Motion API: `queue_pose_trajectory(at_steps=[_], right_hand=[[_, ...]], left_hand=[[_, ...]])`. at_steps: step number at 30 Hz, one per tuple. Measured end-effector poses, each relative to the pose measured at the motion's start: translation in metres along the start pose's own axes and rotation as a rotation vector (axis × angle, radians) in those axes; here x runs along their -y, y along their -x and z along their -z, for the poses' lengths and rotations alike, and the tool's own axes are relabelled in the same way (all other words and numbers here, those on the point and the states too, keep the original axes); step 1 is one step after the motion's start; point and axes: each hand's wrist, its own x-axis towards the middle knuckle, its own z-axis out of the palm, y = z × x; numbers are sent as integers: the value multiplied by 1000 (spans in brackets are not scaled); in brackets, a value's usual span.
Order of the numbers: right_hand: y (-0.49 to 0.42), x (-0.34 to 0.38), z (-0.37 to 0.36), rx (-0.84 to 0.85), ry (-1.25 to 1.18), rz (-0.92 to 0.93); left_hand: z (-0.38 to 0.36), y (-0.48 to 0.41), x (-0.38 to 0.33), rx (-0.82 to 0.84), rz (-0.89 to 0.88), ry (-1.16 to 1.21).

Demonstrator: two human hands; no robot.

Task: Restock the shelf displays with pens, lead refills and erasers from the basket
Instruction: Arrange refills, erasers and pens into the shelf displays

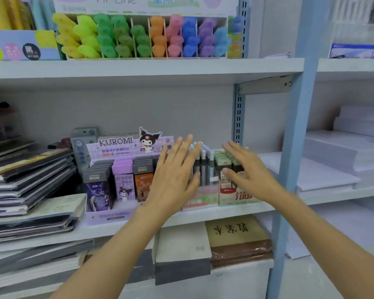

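Two splayed, empty hands (left hand [175, 175], right hand [246, 172]) flank the pens [204, 167].

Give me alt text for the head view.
An open left hand and open right hand reach toward a pen box and lead refill boxes on a middle shelf. Highlighters fill the shelf above; notebooks are stacked at left.
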Motion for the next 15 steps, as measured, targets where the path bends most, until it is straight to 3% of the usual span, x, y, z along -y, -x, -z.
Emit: queue_pose_trajectory(at_steps=[9, 12, 15], right_hand=[[-4, -13, -5, -78, 3, 64], [-2, -28, 3, -139, -89, -48], [-2, -28, -1, -17, -196, -183]], left_hand=[[-34, -21, -21, 84, 21, -171], [-40, -20, -21, 87, 12, -176], [-40, -20, -18, 91, 0, -163]])
